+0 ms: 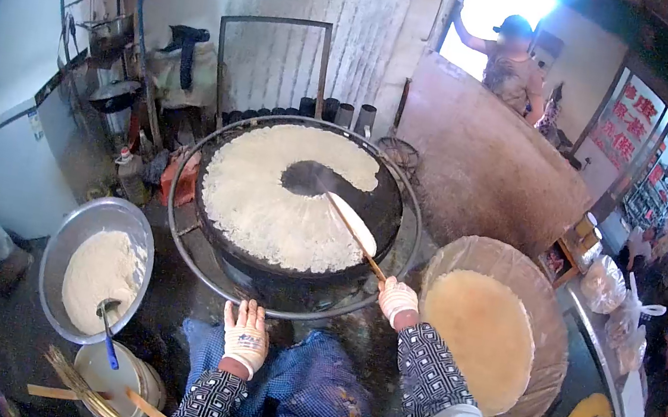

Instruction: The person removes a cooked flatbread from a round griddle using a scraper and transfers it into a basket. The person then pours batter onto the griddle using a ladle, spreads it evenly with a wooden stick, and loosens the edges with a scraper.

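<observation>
My right hand (399, 298), in a pale work glove, is closed around the thin wooden handle of a batter spreader (355, 227). Its long white blade lies at the right edge of the batter (266, 198), which covers much of the round black griddle (391, 209) in a C shape. Dark surface shows in the middle and on the right side. My left hand (246, 335), gloved too, has its fingers stretched out at the near side of the metal ring (282, 315) around the griddle. It holds nothing.
Left stands a metal bowl (55, 260) of pale batter with a blue-handled ladle (109, 334), above a bucket (152, 381) with sticks. Right is a large plastic-lined basket (546, 356) of tan rounds. A person (513, 71) stands beyond the low wall (491, 155).
</observation>
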Motion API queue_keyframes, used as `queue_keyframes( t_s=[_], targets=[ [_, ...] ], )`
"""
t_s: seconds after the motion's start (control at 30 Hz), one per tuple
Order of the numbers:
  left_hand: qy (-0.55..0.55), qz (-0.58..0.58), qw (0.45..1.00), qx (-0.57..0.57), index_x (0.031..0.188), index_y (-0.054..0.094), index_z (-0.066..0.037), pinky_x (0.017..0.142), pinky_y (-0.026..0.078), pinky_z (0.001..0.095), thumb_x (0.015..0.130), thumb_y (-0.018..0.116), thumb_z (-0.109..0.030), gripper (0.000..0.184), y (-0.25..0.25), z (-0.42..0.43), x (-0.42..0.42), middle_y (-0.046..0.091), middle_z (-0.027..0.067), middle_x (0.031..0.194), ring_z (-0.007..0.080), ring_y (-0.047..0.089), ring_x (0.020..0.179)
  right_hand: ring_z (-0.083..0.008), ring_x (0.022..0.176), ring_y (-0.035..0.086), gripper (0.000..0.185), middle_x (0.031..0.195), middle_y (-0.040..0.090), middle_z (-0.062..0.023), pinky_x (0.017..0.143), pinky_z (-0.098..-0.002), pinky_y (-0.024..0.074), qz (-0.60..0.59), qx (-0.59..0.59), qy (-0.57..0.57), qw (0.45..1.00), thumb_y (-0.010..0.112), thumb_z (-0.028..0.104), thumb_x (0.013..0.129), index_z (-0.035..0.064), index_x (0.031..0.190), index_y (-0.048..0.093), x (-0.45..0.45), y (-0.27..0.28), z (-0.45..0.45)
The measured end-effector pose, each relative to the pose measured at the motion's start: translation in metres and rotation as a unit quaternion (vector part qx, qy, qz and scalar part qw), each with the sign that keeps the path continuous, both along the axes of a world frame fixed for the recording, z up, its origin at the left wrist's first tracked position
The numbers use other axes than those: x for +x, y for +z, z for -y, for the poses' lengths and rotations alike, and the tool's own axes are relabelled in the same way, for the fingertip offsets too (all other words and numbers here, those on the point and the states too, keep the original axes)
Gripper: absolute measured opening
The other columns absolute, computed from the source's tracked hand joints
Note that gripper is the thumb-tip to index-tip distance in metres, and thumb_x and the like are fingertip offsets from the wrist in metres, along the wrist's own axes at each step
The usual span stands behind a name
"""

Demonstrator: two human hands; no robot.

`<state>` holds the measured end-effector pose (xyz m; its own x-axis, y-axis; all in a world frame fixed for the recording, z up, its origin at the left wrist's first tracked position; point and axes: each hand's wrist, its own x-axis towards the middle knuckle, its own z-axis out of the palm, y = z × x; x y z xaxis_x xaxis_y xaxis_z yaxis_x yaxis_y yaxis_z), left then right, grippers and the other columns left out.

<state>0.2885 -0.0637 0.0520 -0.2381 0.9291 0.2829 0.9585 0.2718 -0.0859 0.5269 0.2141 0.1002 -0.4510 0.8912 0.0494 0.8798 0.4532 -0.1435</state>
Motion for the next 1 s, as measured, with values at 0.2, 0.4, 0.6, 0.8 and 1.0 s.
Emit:
queue_keyframes(
  t_s=[0.2, 0.4, 0.6, 0.8, 1.0],
  targets=[
    [0.028, 0.018, 0.999, 0.004, 0.132, 0.048, 0.004, 0.115, 0.008, 0.0633, 0.083, 0.058, -0.03, 0.061, 0.013, 0.002, -0.014, 0.047, 0.02, 0.139, 0.0364, 0.036, 0.135, -0.0384, 0.083, 0.069, 0.039, 0.088, 0.07, -0.0217, 0.075, -0.0498, 0.0532, 0.018, -0.026, 0.004, 0.999, 0.047, 0.039, 0.096, 0.0017, 0.1, 0.058, -0.008, -0.012, -0.005],
    [0.081, 0.037, 0.994, -0.062, 0.137, 0.045, 0.002, 0.116, 0.007, 0.0596, 0.088, 0.052, -0.027, 0.058, 0.037, 0.004, -0.026, 0.046, 0.0154, 0.143, 0.0311, 0.036, 0.138, -0.0413, 0.079, 0.066, 0.032, 0.082, 0.067, -0.0238, 0.071, -0.0508, 0.0517, -0.03, 0.014, 0.071, 0.997, 0.048, 0.033, 0.097, 0.004, 0.091, 0.059, -0.028, 0.009, 0.018],
    [0.107, -0.024, 0.991, -0.077, 0.134, 0.049, 0.002, 0.116, 0.004, 0.0617, 0.084, 0.056, -0.037, 0.064, 0.003, 0.002, -0.057, 0.046, 0.0185, 0.143, 0.0336, 0.037, 0.138, -0.0405, 0.086, 0.065, 0.037, 0.089, 0.066, -0.0259, 0.078, -0.0522, 0.0501, 0.016, -0.014, -0.032, 0.999, 0.044, 0.038, 0.098, 0.0047, 0.095, 0.06, -0.01, -0.01, -0.001],
    [0.144, 0.002, 0.984, -0.102, 0.134, 0.051, 0.0, 0.116, 0.005, 0.0616, 0.089, 0.05, -0.034, 0.056, 0.016, -0.003, -0.066, 0.045, 0.016, 0.146, 0.0321, 0.038, 0.137, -0.0409, 0.079, 0.067, 0.038, 0.085, 0.068, -0.024, 0.072, -0.0524, 0.0514, 0.042, 0.002, 0.036, 0.998, 0.041, 0.038, 0.099, 0.0045, 0.1, 0.057, -0.012, -0.018, -0.004],
    [0.153, 0.026, 0.981, -0.114, 0.133, 0.052, -0.002, 0.115, 0.006, 0.062, 0.086, 0.054, -0.033, 0.057, 0.038, 0.003, -0.071, 0.048, 0.0152, 0.143, 0.0308, 0.037, 0.138, -0.0407, 0.075, 0.066, 0.03, 0.079, 0.067, -0.0243, 0.067, -0.0516, 0.0521, -0.003, 0.066, 0.03, 0.997, 0.046, 0.033, 0.097, 0.005, 0.093, 0.057, -0.017, -0.015, -0.005]
  ],
)
